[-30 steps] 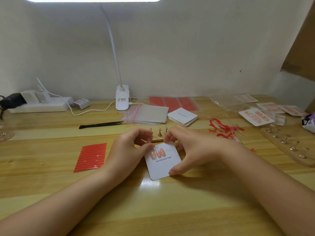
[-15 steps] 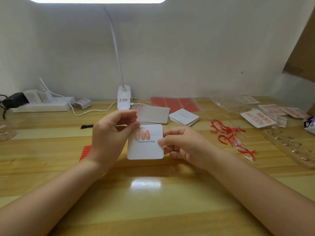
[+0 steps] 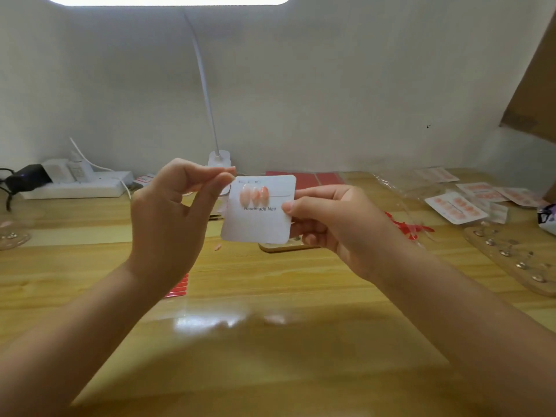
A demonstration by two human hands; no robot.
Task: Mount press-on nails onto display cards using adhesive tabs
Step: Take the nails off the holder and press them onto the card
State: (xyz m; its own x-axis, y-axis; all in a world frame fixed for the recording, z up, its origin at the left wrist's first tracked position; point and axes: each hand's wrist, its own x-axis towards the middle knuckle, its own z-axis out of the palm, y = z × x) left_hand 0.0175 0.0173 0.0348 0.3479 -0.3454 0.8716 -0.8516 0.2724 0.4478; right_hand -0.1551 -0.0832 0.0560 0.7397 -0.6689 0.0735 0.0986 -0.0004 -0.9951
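Card raised for inspection, three nails mounted.

Head view: the display card (image 3: 258, 210) is held upright above the worktop (image 3: 270, 296), right hand (image 3: 334, 227) pinching its right edge, left hand (image 3: 174, 212) pinching the top-left corner. The three nails (image 3: 254, 195) sit in a row at upper left. Risk, in my judgement: fingertip pressure near the row could skew a nail on its adhesive tab.

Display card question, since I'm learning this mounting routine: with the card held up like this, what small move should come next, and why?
Probably lower the display card back to the table and add a fourth nail. Only three pink nails sit at its left, the row's right side is bare, and both hands, left hand and right hand, hold it in the air.
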